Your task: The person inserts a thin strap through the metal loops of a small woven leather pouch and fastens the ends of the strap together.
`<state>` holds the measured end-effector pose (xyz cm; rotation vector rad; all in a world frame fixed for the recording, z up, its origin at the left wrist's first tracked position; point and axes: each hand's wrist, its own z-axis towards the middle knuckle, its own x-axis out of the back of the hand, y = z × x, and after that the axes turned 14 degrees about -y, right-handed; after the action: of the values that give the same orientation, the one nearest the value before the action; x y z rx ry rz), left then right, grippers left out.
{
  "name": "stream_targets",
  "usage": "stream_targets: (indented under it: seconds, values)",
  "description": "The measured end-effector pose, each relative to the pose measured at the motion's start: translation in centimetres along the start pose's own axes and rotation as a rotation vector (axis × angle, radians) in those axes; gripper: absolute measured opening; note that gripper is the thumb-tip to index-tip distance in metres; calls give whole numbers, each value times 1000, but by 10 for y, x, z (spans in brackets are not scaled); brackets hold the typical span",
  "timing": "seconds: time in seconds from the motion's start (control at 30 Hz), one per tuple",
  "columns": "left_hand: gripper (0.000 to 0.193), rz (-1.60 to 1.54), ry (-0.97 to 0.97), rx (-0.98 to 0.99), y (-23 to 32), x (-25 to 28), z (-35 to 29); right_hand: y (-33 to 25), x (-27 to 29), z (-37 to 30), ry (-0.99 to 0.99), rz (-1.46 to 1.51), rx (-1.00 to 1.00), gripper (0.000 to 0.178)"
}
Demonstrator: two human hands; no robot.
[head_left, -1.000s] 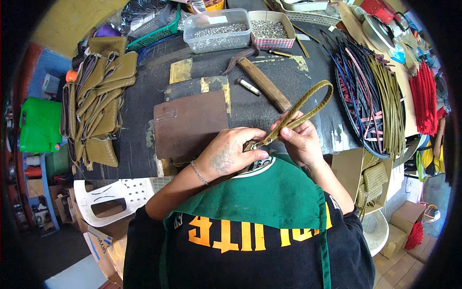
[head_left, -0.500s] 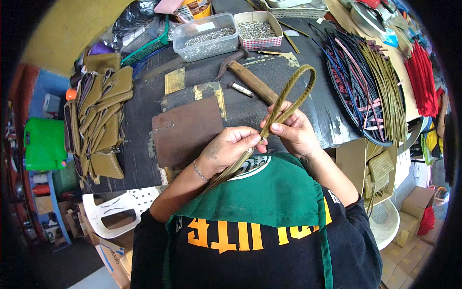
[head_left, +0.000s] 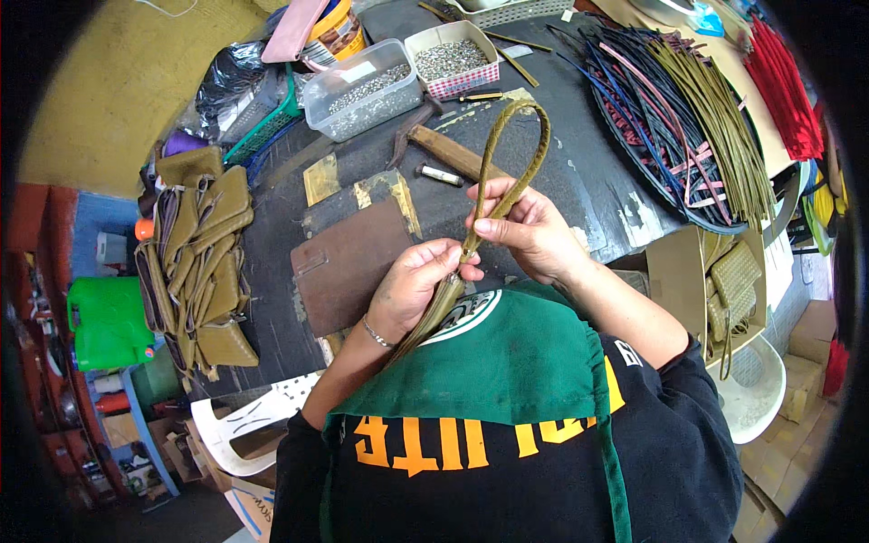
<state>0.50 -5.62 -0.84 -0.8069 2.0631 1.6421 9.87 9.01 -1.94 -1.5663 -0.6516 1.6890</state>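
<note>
An olive strap point(head_left: 544, 136) stands up in a narrow loop above my hands, its two lengths meeting at a small metal piece. My right hand point(head_left: 532, 233) is closed round the lower part of the loop, thumb pressed on it. Just below, my left hand point(head_left: 412, 288) pinches near the metal piece. A bundle of olive straps point(head_left: 440, 309) runs down from there past my left wrist, over the green apron point(head_left: 489, 371). My fingertips partly hide the joint.
On the black table lie a brown flat pad point(head_left: 348, 262), a wooden-handled hammer point(head_left: 453, 154) and a small white tube point(head_left: 440, 174). Behind are a clear box point(head_left: 376, 120) and a checked box point(head_left: 463, 84) of metal bits. Olive pouches point(head_left: 213, 262) lie left; loose straps point(head_left: 720, 136) right.
The whole view has turned slightly, so the table things sit differently in the picture. Both hands keep their hold on the strap, and the loop now stands more upright.
</note>
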Motion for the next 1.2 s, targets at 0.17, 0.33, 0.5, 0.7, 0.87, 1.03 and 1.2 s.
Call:
stream_targets:
  seconds: [0.17,0.33,0.5,0.7,0.87,1.03,1.2]
  values:
    - [20,-72,-24,-10,-2,6,1,1,-3,1,34,15,6,32]
    - [22,-108,-63,6,-2,11,-2,4,-7,8,111,15,-11,29]
    - [20,-133,-12,-58,6,-5,-1,1,-8,9,110,1,-32,28]
    - [15,-32,-52,-30,-1,2,-3,-1,-11,8,102,-24,-34,24]
    - [10,-45,-15,-64,-2,-1,-4,-3,-10,2,91,6,-57,26]
    - [9,81,110,-252,-7,0,-8,4,-23,-13,-39,-333,-195,22]
    - [10,726,169,-322,4,-2,-16,9,-26,-14,-85,-262,-116,17]
